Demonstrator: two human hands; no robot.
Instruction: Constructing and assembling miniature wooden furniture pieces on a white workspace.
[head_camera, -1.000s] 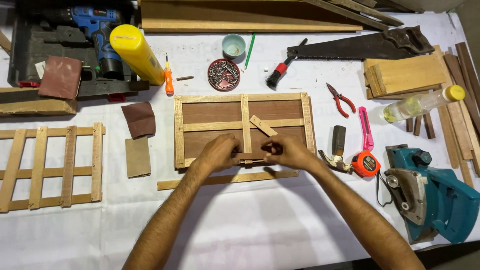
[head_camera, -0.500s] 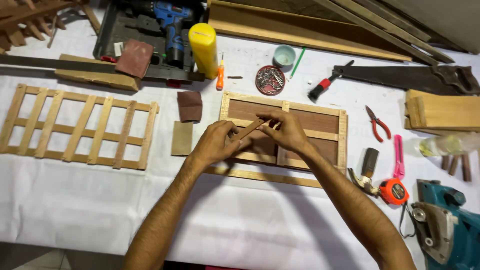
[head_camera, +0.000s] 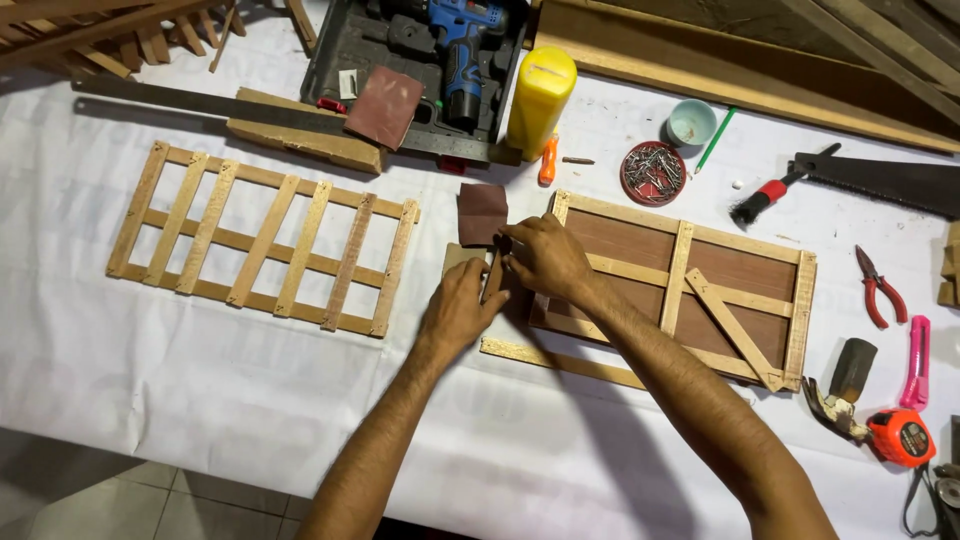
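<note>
Nearest on the white-covered table (head_camera: 200, 400), a loose wooden strip (head_camera: 560, 362) lies just before the framed wooden panel (head_camera: 690, 290). Left hand (head_camera: 460, 310) and right hand (head_camera: 545, 258) pinch a short wooden stick (head_camera: 493, 275) upright at the panel's left edge, beside dark sandpaper (head_camera: 482, 213). Farther left lies a slatted wooden lattice (head_camera: 262, 238)

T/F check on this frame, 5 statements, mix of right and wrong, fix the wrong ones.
1. Both hands meet at the left end of the framed wooden panel. True.
2. The left hand holds the claw hammer. False: the claw hammer lies untouched at the right.
3. The slatted lattice lies left of the hands. True.
4. The yellow glue bottle lies flat on the panel. False: it stands by the drill case.
5. The right hand pinches a thin wood strip beside a sandpaper piece. True.
</note>
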